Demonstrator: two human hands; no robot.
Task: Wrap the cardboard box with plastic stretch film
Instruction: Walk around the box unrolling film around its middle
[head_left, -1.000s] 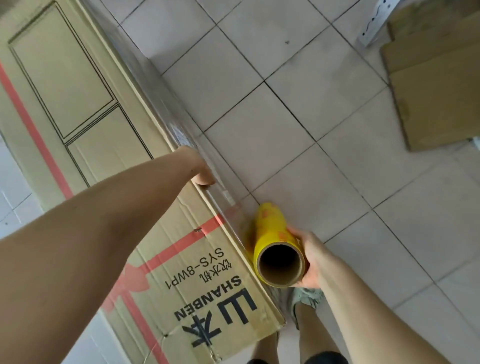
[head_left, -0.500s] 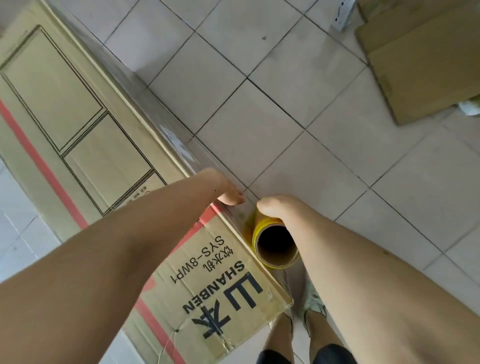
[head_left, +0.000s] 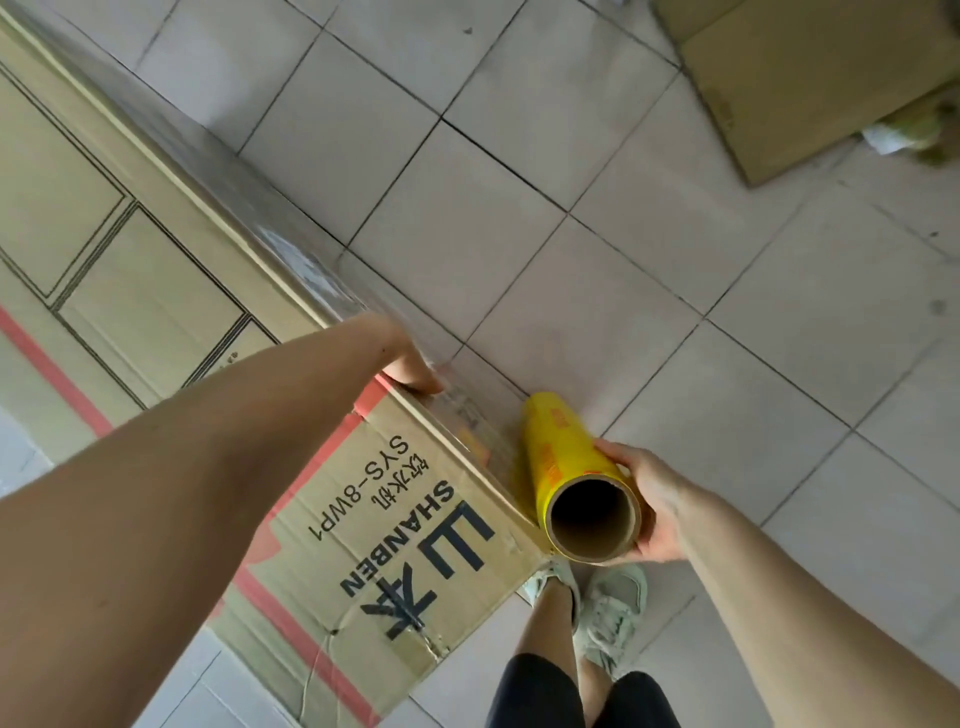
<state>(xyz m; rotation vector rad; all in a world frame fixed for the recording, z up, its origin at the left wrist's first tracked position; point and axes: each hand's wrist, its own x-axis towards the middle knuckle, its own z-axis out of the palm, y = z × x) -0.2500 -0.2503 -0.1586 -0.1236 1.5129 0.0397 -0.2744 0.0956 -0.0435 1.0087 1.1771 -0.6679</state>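
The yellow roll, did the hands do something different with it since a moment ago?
The right hand came off the top of the yellow roll and now grips its near end from the side. The left hand slid nearer along the box edge, pressing the film. The roll stayed beside the box.

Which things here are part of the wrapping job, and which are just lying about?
Part of the job:
- cardboard box
- yellow roll of stretch film, gripped by the right hand
- clear film already along the box's side
- left hand, resting on the box's edge

Lying about:
- flat cardboard sheets on the tiled floor
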